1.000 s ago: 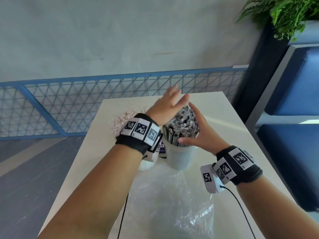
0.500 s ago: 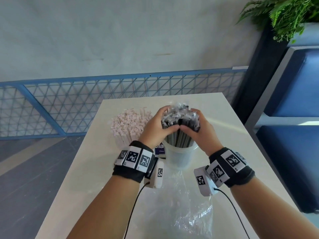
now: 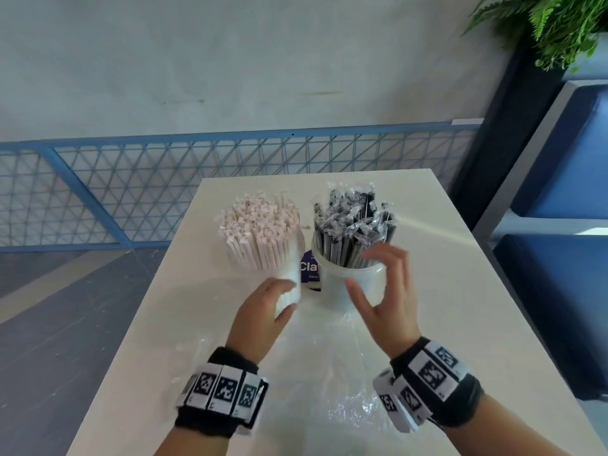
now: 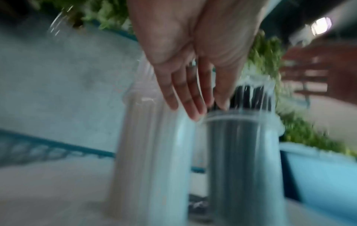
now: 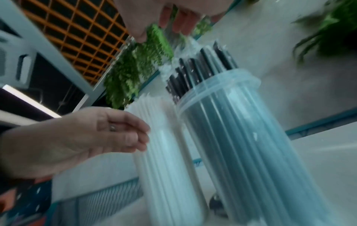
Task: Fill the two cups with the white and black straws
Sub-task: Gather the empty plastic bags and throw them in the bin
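Two clear plastic cups stand side by side on the white table. The left cup is packed with white paper-wrapped straws. The right cup holds black straws in clear wrappers. My left hand is just in front of the left cup, fingers relaxed, fingertips near its rim, holding nothing. My right hand hovers open in front of the right cup, fingers spread, apart from it. The wrist views are blurred: black-straw cup, white-straw cup, left hand.
A crumpled clear plastic bag lies on the table between my wrists. A purple label shows between the cups. A blue mesh railing runs behind the table, blue benches stand at the right, a plant above.
Both hands have let go of the black straw bundle and drawn back toward me and down. The black straws now stand free in the right cup.
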`<action>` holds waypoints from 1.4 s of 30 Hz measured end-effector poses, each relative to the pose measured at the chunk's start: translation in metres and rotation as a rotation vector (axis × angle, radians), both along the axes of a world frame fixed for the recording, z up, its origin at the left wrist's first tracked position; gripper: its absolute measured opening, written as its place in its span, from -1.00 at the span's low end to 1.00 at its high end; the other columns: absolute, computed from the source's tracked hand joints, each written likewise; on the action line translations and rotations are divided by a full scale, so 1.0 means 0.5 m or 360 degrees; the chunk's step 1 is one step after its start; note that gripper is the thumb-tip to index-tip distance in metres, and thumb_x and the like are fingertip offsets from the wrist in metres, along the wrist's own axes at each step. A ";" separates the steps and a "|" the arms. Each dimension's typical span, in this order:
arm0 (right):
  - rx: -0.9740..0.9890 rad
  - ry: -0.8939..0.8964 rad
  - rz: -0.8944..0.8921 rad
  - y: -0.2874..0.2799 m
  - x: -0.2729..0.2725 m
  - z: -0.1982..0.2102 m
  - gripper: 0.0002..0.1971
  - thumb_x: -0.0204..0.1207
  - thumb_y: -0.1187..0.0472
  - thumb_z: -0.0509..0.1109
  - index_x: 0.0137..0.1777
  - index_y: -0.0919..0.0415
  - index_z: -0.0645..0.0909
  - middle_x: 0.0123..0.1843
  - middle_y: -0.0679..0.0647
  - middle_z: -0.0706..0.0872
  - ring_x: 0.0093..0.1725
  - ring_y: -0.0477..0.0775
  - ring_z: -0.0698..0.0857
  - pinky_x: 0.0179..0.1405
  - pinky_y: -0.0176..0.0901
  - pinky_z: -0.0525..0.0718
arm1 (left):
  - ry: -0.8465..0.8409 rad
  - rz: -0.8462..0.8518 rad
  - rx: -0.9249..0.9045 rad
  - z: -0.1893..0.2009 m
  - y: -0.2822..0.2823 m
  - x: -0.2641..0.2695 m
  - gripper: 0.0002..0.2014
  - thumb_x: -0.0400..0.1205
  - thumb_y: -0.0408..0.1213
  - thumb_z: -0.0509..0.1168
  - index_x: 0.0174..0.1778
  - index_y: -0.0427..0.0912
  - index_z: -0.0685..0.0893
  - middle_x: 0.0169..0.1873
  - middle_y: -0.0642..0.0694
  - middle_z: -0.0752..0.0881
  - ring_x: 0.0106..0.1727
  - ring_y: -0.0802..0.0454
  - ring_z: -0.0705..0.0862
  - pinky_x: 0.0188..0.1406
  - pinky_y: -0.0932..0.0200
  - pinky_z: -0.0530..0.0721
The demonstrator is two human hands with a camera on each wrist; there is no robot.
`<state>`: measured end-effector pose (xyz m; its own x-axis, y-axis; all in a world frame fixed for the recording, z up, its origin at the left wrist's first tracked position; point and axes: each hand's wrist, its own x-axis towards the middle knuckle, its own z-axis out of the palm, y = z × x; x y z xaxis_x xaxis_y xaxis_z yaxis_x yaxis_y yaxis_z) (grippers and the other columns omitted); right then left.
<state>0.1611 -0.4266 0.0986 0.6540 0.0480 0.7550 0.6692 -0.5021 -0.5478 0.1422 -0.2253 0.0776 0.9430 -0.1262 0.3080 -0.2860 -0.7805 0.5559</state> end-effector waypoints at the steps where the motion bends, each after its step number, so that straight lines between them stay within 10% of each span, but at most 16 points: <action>1: -0.0095 0.0061 0.0148 0.010 -0.006 -0.020 -0.73 0.55 0.06 0.30 0.16 0.16 0.46 0.11 0.08 0.57 0.18 -0.08 0.52 0.28 -0.42 0.45 | 0.0214 -0.0033 0.0229 -0.020 0.014 -0.001 -0.63 0.56 -0.28 0.37 0.30 -0.15 0.57 0.19 -0.08 0.64 0.22 -0.02 0.62 0.28 0.23 0.46; 4: -0.0614 0.0488 0.0466 0.038 -0.008 -0.084 -0.68 0.54 0.08 0.29 0.27 0.12 0.50 0.26 0.11 0.60 0.29 -0.07 0.53 0.33 -0.26 0.50 | 0.0714 -0.0078 0.0812 -0.062 0.049 -0.002 -0.39 0.61 -0.06 0.26 0.55 -0.07 0.23 0.53 -0.03 0.36 0.57 0.02 0.28 0.60 -0.04 0.04; 9: -0.1635 0.1327 0.0333 0.054 -0.013 -0.169 -0.25 0.60 0.01 0.23 0.65 0.02 -0.15 0.69 -0.03 0.03 0.67 0.09 0.00 0.61 0.18 -0.02 | 0.1113 -0.0079 0.0867 -0.098 0.063 -0.014 -0.27 0.60 0.01 0.26 0.62 -0.02 0.06 0.62 -0.02 0.21 0.65 0.07 0.08 0.59 -0.18 -0.26; 13: -0.1662 0.1378 0.0196 0.043 -0.018 -0.195 -0.42 0.58 0.11 0.29 0.56 0.05 0.19 0.53 0.04 0.32 0.52 0.11 0.32 0.56 0.14 0.09 | 0.1076 -0.0051 0.0832 -0.123 0.058 -0.021 -0.36 0.56 0.06 0.29 0.53 -0.02 0.28 0.47 -0.04 0.40 0.56 0.03 0.28 0.58 -0.24 -0.23; 17: -0.1488 0.1349 0.0182 0.033 -0.022 -0.190 -0.73 0.57 0.23 0.25 0.25 0.02 0.52 0.26 -0.06 0.56 0.33 -0.01 0.54 0.52 0.01 0.06 | 0.0976 -0.0052 0.0776 -0.124 0.047 -0.027 -0.65 0.58 0.01 0.28 0.19 -0.10 0.54 0.19 -0.07 0.62 0.31 -0.06 0.54 0.53 -0.12 0.10; 22: -0.1190 0.1124 0.0118 -0.002 -0.031 -0.135 -0.64 0.51 0.01 0.36 0.31 -0.08 0.48 0.28 -0.16 0.53 0.32 -0.15 0.53 0.59 0.05 -0.09 | 0.0773 -0.0067 0.0206 -0.094 0.054 -0.042 -0.83 0.55 -0.14 0.37 -0.26 0.01 0.49 -0.28 0.02 0.78 -0.08 0.06 0.76 0.10 0.14 0.61; 27: -0.0631 0.0665 -0.0388 -0.082 -0.043 -0.064 -0.35 0.31 -0.10 0.51 0.38 0.07 0.45 0.40 0.12 0.47 0.39 0.09 0.46 0.50 0.31 0.13 | 0.0599 -0.0188 -0.0207 -0.043 0.027 -0.047 -0.89 0.59 -0.28 0.32 -0.18 -0.05 0.51 -0.27 0.05 0.82 -0.16 0.19 0.75 -0.03 0.23 0.65; 33: 0.0144 0.0619 -0.0854 -0.209 -0.109 -0.032 0.04 0.16 -0.28 0.53 0.55 0.17 0.17 0.56 0.27 0.15 0.57 0.15 0.16 0.53 0.13 0.21 | 0.0537 -0.0475 -0.0480 0.000 -0.040 -0.055 -0.81 0.63 -0.51 0.19 -0.08 -0.09 0.46 -0.17 0.02 0.77 -0.19 0.11 0.74 -0.01 0.19 0.66; 39: 0.0998 0.1194 -0.0174 -0.253 -0.194 -0.082 0.32 -0.12 -0.51 0.49 0.62 -0.01 0.02 0.60 0.08 0.29 0.53 0.10 0.37 0.45 0.12 0.39 | 0.0442 -0.0556 -0.0759 0.035 -0.120 -0.048 -0.61 0.60 -0.61 0.16 0.11 0.01 0.37 -0.14 0.04 0.70 -0.14 0.14 0.73 0.01 0.29 0.63; 42: 0.0824 0.1324 -0.0015 -0.227 -0.217 -0.095 0.02 0.14 -0.24 0.58 0.56 0.02 0.18 0.34 0.03 0.64 0.31 -0.13 0.62 0.30 -0.19 0.58 | 0.0448 -0.0617 -0.0927 0.036 -0.151 -0.050 -0.44 0.55 -0.68 0.14 0.17 0.13 0.30 -0.09 -0.04 0.66 -0.15 0.14 0.72 0.01 0.20 0.65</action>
<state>0.0527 -0.5402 0.0512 0.9857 -0.1671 -0.0213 -0.0334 -0.0698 -0.9970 0.1171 -0.3007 0.0954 0.9170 -0.3558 0.1803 -0.2665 -0.2103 0.9406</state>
